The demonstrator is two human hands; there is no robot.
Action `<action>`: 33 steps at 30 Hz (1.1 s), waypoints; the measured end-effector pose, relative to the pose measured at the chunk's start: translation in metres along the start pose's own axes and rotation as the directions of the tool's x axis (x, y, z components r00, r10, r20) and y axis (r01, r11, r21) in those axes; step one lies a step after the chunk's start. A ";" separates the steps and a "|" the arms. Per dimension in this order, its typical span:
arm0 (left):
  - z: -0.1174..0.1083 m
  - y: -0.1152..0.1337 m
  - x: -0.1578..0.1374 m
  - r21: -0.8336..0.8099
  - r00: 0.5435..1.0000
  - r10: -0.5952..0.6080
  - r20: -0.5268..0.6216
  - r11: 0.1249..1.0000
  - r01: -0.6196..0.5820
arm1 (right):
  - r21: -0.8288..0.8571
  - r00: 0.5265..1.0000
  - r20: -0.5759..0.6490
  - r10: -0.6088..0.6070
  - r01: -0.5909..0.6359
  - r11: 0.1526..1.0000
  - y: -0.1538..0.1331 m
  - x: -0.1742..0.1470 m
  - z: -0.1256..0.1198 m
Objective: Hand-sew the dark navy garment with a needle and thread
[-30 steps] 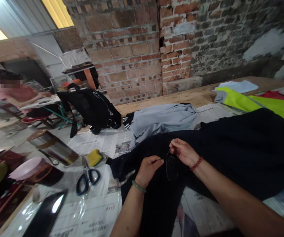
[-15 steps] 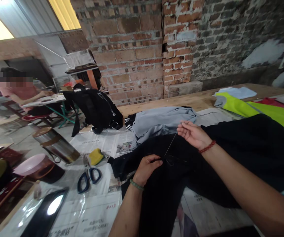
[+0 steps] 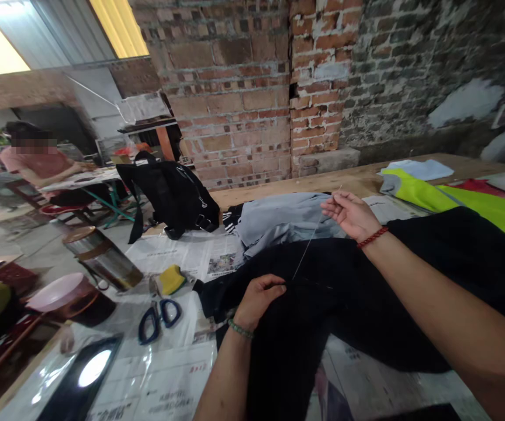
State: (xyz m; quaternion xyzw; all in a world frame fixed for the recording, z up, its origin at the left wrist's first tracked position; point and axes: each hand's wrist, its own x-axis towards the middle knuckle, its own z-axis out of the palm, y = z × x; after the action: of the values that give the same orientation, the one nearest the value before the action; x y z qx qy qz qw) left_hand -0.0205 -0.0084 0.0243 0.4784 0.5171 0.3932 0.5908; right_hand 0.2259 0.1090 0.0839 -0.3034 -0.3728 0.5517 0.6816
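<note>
Dark cloth (image 3: 287, 339), a garment by its look, lies spread in front of me. My left hand (image 3: 259, 301) pinches a fold of it between thumb and fingers. Raised above the cloth to the right, my right hand (image 3: 353, 216) is closed on a thin sewing needle (image 3: 341, 187), whose tip just shows over the fingertips. From those fingers a pale thread (image 3: 307, 250) runs taut and slanting down to the cloth beside my left thumb. A short light line of thread also lies on the cloth there.
Blue-handled scissors (image 3: 159, 320), a yellow sponge (image 3: 171, 279), a steel flask (image 3: 103, 257) and a phone (image 3: 75, 380) lie or stand at left on newspaper. Behind are a black backpack (image 3: 169, 196), grey clothing (image 3: 279, 219) and a neon-yellow garment (image 3: 476, 202). A person (image 3: 37, 161) sits far left.
My right hand has moved up and to the right, drawing the thread longer and straighter; the small loop near the cloth is gone. My left hand stays on the fold.
</note>
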 end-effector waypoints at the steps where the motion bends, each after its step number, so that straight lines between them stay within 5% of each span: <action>1: 0.000 0.000 0.000 0.000 1.000 0.001 0.000 1.000 -0.001 | -0.007 1.000 -0.009 -0.021 0.021 1.000 0.001 0.001 0.000; 7: 0.000 0.000 0.000 0.012 1.000 -0.018 -0.007 1.000 0.018 | -0.170 0.992 -0.056 -0.112 0.101 0.980 0.022 -0.007 0.005; 11: 0.002 0.000 -0.001 0.027 1.000 -0.005 -0.029 1.000 0.005 | -0.573 0.981 0.196 -0.004 0.118 0.811 0.048 -0.033 0.013; 14: 0.003 0.001 -0.001 0.029 0.999 0.011 -0.037 1.000 -0.010 | -0.723 0.842 0.532 0.091 0.396 0.566 0.063 -0.053 0.019; 18: 0.002 0.000 0.000 0.032 0.999 0.018 -0.029 0.999 -0.017 | -0.598 0.594 0.793 0.135 0.716 0.361 0.070 -0.066 0.024; 22: 0.002 -0.001 0.000 0.030 1.000 0.023 -0.012 0.999 -0.023 | -0.537 0.516 0.841 0.163 0.765 0.356 0.071 -0.068 0.024; 33: 0.002 -0.003 0.002 0.067 0.999 0.035 0.000 0.997 -0.035 | -0.543 0.523 0.833 0.179 0.712 0.445 0.066 -0.075 0.018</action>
State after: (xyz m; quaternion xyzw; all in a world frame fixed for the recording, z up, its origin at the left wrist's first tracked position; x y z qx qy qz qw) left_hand -0.0180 -0.0073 0.0210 0.5067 0.5216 0.3865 0.5672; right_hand 0.1674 0.0498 0.0260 -0.2365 -0.9046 0.2242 0.2748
